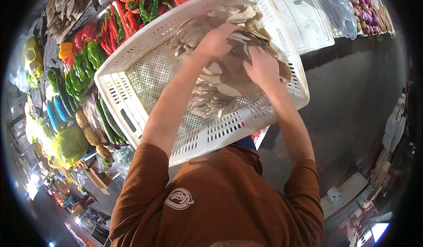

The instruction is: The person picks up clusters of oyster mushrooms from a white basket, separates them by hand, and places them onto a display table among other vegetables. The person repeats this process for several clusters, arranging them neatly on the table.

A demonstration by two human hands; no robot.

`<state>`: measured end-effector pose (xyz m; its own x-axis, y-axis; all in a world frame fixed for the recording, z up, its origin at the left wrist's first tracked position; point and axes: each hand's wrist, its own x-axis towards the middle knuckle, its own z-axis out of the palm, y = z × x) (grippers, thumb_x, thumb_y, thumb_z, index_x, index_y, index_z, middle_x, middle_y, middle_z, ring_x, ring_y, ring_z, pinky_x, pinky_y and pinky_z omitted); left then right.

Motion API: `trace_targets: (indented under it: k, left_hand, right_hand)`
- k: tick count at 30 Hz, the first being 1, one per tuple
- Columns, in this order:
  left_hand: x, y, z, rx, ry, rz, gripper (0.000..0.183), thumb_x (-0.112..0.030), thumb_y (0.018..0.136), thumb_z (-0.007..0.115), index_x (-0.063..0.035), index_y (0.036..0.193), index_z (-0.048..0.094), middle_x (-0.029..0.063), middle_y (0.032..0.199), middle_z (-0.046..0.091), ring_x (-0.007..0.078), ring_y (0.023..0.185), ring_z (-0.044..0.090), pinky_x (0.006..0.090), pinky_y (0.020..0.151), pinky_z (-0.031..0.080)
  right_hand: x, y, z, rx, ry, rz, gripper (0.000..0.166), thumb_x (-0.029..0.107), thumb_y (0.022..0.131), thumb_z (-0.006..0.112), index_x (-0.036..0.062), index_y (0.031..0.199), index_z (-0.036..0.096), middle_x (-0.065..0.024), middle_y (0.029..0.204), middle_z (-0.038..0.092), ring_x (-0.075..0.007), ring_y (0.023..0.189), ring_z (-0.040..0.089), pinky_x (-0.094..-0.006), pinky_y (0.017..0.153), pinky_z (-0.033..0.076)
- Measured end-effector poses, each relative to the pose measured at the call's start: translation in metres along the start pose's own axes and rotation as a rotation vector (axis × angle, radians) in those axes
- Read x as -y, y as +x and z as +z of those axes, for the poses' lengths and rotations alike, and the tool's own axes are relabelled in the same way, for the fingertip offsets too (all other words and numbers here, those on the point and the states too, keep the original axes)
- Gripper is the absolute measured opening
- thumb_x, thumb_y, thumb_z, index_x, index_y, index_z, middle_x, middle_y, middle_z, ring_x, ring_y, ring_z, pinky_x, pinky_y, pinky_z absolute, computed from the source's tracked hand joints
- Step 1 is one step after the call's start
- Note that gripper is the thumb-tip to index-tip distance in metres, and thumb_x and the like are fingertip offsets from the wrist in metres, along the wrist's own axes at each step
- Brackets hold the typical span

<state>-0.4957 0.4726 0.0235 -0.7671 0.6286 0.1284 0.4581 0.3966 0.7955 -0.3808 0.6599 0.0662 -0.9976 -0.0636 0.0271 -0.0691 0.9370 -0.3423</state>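
A large white perforated plastic crate lies tilted in front of my body. Clusters of grey oyster mushrooms fill its right part, while the left part shows its bare mesh bottom. My left hand rests among the upper mushrooms with its fingers curled at a cluster; the fingertips are partly hidden. Close to its right, my right hand touches a dark grey cluster with bent fingers. Whether either hand grips a mushroom firmly cannot be told.
Green bell peppers, red chili peppers and potatoes lie left of the crate. More oyster mushrooms stand at the upper left. A white foam box adjoins the crate's upper right, with red onions beyond.
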Motion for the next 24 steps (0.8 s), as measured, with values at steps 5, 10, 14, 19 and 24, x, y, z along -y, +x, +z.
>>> trace_targets:
  k: [5,10,14,19,24]
  left_hand:
    - [0.003,0.010,-0.012,0.125,-0.102,-0.119,0.060,0.006,0.077,0.068,-0.0092,0.135,0.062,0.0137,0.129,0.066,0.0333,0.119,0.064,0.0373,0.101,0.053]
    - [-0.006,0.003,-0.001,0.088,0.159,0.039,0.068,0.004,0.075,0.070,-0.0122,0.140,0.058,0.0118,0.137,0.062,0.0325,0.127,0.058,0.0393,0.108,0.049]
    - [-0.012,0.003,0.007,0.115,0.228,-0.034,0.071,0.008,0.070,0.064,-0.0126,0.138,0.060,0.0124,0.138,0.061,0.0326,0.127,0.058,0.0398,0.108,0.048]
    - [0.001,-0.005,-0.007,-0.024,0.052,0.009,0.056,0.009,0.073,0.065,-0.0081,0.126,0.067,0.0139,0.128,0.067,0.0346,0.118,0.063,0.0396,0.101,0.051]
    - [0.005,-0.004,-0.005,-0.164,-0.041,-0.181,0.040,0.000,0.082,0.072,-0.0069,0.122,0.070,0.0146,0.121,0.071,0.0320,0.112,0.067,0.0369,0.098,0.052]
  right_hand:
    - [-0.007,-0.010,-0.007,0.026,0.060,0.039,0.027,0.024,0.088,0.071,0.0056,0.107,0.068,-0.0129,0.103,0.070,-0.0363,0.096,0.069,-0.0441,0.083,0.055]
    - [0.001,-0.025,-0.032,0.121,-0.043,0.091,0.039,0.033,0.087,0.074,0.0020,0.110,0.069,-0.0156,0.106,0.071,-0.0364,0.100,0.069,-0.0454,0.088,0.054]
    - [0.000,-0.031,-0.036,0.167,-0.096,-0.038,0.045,0.038,0.087,0.075,0.0010,0.112,0.070,-0.0168,0.108,0.071,-0.0361,0.105,0.068,-0.0475,0.093,0.052]
    - [0.000,-0.039,-0.041,0.087,-0.046,-0.016,0.044,0.038,0.087,0.075,0.0012,0.110,0.070,-0.0161,0.106,0.071,-0.0351,0.108,0.065,-0.0467,0.096,0.050]
    - [-0.004,-0.048,-0.044,0.079,0.017,-0.045,0.040,0.032,0.085,0.078,0.0017,0.110,0.070,-0.0150,0.108,0.070,-0.0339,0.110,0.064,-0.0466,0.100,0.048]
